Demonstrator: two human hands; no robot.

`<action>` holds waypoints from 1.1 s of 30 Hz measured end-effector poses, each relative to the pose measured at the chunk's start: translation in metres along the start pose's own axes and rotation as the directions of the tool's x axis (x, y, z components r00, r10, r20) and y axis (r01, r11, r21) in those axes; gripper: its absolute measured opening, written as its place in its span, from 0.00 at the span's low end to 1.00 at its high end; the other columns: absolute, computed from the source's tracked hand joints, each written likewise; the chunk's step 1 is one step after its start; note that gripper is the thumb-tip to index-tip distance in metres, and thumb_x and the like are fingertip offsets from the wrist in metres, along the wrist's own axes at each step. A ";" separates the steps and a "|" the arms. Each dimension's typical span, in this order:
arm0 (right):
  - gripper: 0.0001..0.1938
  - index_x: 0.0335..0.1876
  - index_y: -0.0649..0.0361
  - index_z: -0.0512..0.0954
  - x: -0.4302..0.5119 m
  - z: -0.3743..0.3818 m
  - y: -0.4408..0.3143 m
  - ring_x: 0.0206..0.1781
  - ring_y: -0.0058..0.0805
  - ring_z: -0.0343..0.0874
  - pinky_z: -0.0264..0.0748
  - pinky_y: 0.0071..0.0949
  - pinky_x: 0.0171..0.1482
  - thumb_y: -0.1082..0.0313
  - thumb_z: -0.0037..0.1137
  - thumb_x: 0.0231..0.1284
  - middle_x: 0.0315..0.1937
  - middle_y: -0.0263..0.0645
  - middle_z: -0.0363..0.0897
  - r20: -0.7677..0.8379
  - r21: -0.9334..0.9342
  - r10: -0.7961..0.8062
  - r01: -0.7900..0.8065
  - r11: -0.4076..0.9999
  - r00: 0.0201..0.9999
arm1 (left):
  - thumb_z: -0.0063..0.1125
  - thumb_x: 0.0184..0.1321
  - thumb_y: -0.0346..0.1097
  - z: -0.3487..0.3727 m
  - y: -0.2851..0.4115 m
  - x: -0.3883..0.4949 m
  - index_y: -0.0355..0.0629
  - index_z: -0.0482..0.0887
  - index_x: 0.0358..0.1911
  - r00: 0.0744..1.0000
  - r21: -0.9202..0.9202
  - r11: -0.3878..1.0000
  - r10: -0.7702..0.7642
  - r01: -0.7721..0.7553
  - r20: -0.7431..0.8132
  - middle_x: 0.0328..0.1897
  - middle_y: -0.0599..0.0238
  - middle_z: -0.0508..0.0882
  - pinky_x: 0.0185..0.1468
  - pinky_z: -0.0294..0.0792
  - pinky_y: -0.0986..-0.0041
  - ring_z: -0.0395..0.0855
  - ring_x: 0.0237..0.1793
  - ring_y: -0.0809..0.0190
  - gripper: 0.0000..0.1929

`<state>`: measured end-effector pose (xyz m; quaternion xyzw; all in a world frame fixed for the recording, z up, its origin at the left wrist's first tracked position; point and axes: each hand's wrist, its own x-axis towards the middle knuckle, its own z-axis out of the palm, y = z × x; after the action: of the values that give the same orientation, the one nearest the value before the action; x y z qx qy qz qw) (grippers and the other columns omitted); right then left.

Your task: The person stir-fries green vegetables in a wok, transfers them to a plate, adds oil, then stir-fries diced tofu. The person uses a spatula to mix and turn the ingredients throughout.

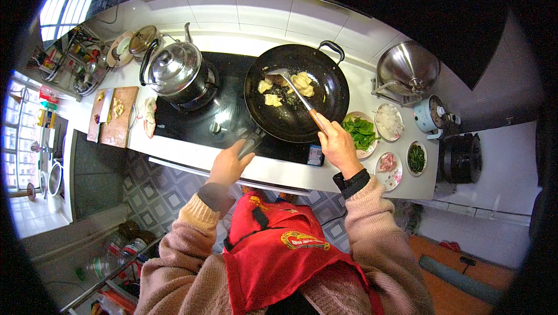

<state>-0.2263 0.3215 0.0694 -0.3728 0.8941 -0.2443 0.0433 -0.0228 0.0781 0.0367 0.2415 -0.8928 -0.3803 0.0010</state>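
A black wok (pixel 285 121) sits on the right side of a black glass cooktop (pixel 231 92). My left hand (pixel 227 161) is closed around the wok's dark handle (pixel 248 146) at the front. In my right hand (pixel 338 144) is the wooden grip of a metal wok spatula (pixel 300 96), slanting down into the wok. The spatula's head rests among yellow pieces of what looks like cooked egg (pixel 304 84). Some oil glistens on the wok's bottom around them. A second loop handle (pixel 335 48) sticks out at the wok's far side.
Left of the wok stands a steel kettle (pixel 174 68). A cutting board (pixel 128 119) holds a cleaver (pixel 106 105) and chopped bits. At right are plates with green leaves (pixel 361 133), white slices (pixel 388 122), raw meat (pixel 387 162) and chopped greens (pixel 416 158). A steel lid (pixel 407 66) stands behind them.
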 end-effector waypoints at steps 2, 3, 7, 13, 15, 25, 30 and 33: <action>0.30 0.74 0.40 0.67 -0.010 -0.004 0.007 0.32 0.53 0.81 0.78 0.49 0.36 0.68 0.56 0.66 0.32 0.47 0.74 0.040 -0.080 -0.014 0.017 0.997 0.999 | 0.65 0.63 0.48 0.001 -0.002 0.000 0.41 0.80 0.59 1.000 -0.004 1.000 0.000 0.000 -0.004 0.39 0.40 0.87 0.44 0.77 0.55 0.86 0.41 0.37 0.25; 0.29 0.73 0.41 0.68 -0.021 -0.012 0.011 0.34 0.54 0.81 0.78 0.50 0.38 0.69 0.56 0.66 0.33 0.48 0.76 0.056 -0.026 -0.029 0.030 0.999 0.998 | 0.65 0.63 0.48 0.002 -0.002 0.000 0.41 0.80 0.59 1.000 -0.007 1.000 -0.004 0.004 -0.004 0.39 0.40 0.87 0.44 0.77 0.55 0.86 0.41 0.37 0.25; 0.27 0.72 0.55 0.71 -0.057 -0.047 0.028 0.41 0.46 0.84 0.78 0.44 0.48 0.72 0.57 0.65 0.34 0.47 0.79 0.037 0.209 -0.006 -0.002 0.978 0.999 | 0.66 0.63 0.48 0.005 -0.004 0.001 0.40 0.80 0.59 1.000 0.007 1.000 -0.029 0.029 -0.007 0.39 0.41 0.87 0.44 0.77 0.55 0.87 0.40 0.38 0.25; 0.29 0.77 0.54 0.64 -0.062 -0.042 0.038 0.17 0.11 0.65 0.59 0.15 0.14 0.67 0.55 0.72 0.31 0.31 0.74 0.295 0.755 0.499 -0.519 0.401 0.815 | 0.66 0.63 0.48 0.004 -0.004 0.000 0.39 0.80 0.59 1.000 0.001 1.000 -0.021 0.021 -0.004 0.40 0.40 0.87 0.45 0.77 0.56 0.87 0.42 0.38 0.26; 0.29 0.77 0.54 0.63 -0.057 -0.031 0.036 0.18 0.12 0.66 0.61 0.16 0.15 0.66 0.54 0.73 0.31 0.31 0.74 0.327 0.815 0.560 -0.527 0.241 0.761 | 0.66 0.63 0.48 0.003 -0.003 0.000 0.38 0.80 0.59 1.000 0.001 1.000 -0.007 0.007 -0.012 0.41 0.40 0.87 0.46 0.77 0.56 0.87 0.42 0.38 0.26; 0.26 0.73 0.57 0.69 -0.078 -0.062 0.017 0.23 0.19 0.72 0.67 0.22 0.20 0.67 0.55 0.70 0.30 0.33 0.76 0.415 0.664 0.410 -0.578 0.473 0.812 | 0.66 0.63 0.48 0.003 -0.004 0.001 0.38 0.80 0.60 0.999 -0.001 0.999 -0.035 0.035 0.007 0.41 0.39 0.87 0.46 0.77 0.57 0.87 0.42 0.39 0.27; 0.26 0.69 0.55 0.74 -0.088 -0.131 0.009 0.32 0.42 0.83 0.78 0.36 0.35 0.73 0.57 0.63 0.34 0.45 0.82 0.085 -0.002 0.025 -0.025 1.000 0.996 | 0.65 0.63 0.48 0.003 -0.004 0.001 0.38 0.80 0.58 1.000 -0.032 0.999 -0.017 0.017 0.006 0.42 0.39 0.87 0.48 0.76 0.52 0.85 0.44 0.35 0.26; 0.28 0.67 0.51 0.75 -0.092 -0.163 -0.006 0.43 0.54 0.82 0.78 0.43 0.47 0.75 0.57 0.58 0.39 0.50 0.81 0.295 -0.213 0.182 -0.122 0.969 0.938 | 0.66 0.63 0.48 0.002 -0.003 0.002 0.38 0.80 0.59 1.000 -0.019 1.000 -0.020 0.020 0.015 0.41 0.39 0.87 0.46 0.77 0.55 0.87 0.43 0.38 0.26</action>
<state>-0.1990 0.4474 0.2056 -0.3386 0.9216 -0.0910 0.1667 -0.0234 0.0774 0.0329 0.2474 -0.8867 -0.3905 -0.0070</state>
